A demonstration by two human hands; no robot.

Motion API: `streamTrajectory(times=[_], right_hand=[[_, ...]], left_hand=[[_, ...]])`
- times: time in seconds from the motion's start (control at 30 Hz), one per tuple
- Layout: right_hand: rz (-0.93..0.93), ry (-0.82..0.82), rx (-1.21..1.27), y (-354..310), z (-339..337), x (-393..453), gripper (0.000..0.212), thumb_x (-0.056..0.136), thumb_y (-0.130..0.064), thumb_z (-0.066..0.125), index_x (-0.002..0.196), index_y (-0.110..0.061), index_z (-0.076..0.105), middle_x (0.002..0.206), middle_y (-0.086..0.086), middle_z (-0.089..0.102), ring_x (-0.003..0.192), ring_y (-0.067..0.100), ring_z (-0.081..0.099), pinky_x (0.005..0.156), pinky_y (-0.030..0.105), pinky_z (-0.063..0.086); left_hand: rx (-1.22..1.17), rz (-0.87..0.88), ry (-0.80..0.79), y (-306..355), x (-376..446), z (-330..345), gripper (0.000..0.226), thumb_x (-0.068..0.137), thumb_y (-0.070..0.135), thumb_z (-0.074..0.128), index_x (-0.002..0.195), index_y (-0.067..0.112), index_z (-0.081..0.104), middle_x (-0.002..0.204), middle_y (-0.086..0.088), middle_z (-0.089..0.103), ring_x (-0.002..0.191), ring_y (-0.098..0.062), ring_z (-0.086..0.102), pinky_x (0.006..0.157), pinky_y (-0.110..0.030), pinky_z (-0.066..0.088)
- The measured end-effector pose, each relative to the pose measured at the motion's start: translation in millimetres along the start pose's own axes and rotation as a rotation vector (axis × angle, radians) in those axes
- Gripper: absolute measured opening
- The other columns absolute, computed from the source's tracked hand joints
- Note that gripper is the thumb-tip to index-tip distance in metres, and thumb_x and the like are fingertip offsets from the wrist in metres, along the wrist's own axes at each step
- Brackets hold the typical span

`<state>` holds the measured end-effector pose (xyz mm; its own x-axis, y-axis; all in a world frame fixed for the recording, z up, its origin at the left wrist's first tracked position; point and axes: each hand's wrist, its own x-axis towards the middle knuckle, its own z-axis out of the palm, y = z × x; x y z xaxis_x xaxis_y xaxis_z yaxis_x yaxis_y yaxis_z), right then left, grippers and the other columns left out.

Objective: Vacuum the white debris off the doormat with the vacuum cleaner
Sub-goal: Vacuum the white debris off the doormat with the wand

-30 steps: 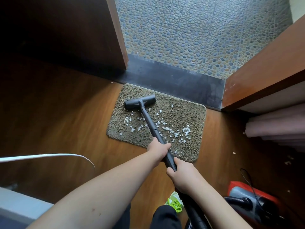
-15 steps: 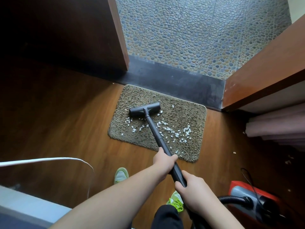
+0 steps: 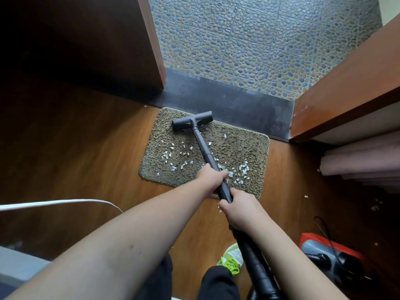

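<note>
A shaggy brown doormat (image 3: 244, 148) lies on the wooden floor in front of the dark threshold. White debris (image 3: 173, 159) is scattered over its near half. The dark floor nozzle (image 3: 191, 120) of the vacuum cleaner sits at the mat's far edge, left of centre. Its black tube (image 3: 202, 146) runs back toward me. My left hand (image 3: 211, 177) grips the tube over the mat's near edge. My right hand (image 3: 239, 205) grips it just behind, where the ribbed hose (image 3: 257, 267) begins.
The red and grey vacuum body (image 3: 324, 252) stands at the lower right with a thin black cord. A wooden door (image 3: 346, 83) is on the right, a dark wooden panel (image 3: 86, 40) on the left, and pebble tiles (image 3: 259, 40) lie beyond the threshold. My green shoe (image 3: 232, 257) is below. White flecks (image 3: 306, 196) dot the floor.
The nozzle was pulled back toward me over the debris, then pushed forward again to the mat's far edge. Both hands moved with the tube.
</note>
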<state>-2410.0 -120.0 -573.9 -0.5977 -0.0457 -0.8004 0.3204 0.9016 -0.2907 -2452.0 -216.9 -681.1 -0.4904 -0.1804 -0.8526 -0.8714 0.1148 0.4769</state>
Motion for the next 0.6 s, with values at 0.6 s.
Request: streamTrajectory(times=[0.6], right_hand=[[0.033,-0.054,0.01,48.0,-2.2,-24.3,0.017,0.09,-0.035,0.045,0.087,-0.019,0.048,0.087,0.005,0.063,0.076,0.027,0.068,0.072,0.039,0.057]], left_hand=[[0.078,-0.059,-0.019,-24.3,-22.8,40.8,0.045,0.078,0.034,0.068,0.114,0.014,0.049,0.107,-0.014,0.06,0.092,-0.032,0.065,0.071,-0.046,0.062]])
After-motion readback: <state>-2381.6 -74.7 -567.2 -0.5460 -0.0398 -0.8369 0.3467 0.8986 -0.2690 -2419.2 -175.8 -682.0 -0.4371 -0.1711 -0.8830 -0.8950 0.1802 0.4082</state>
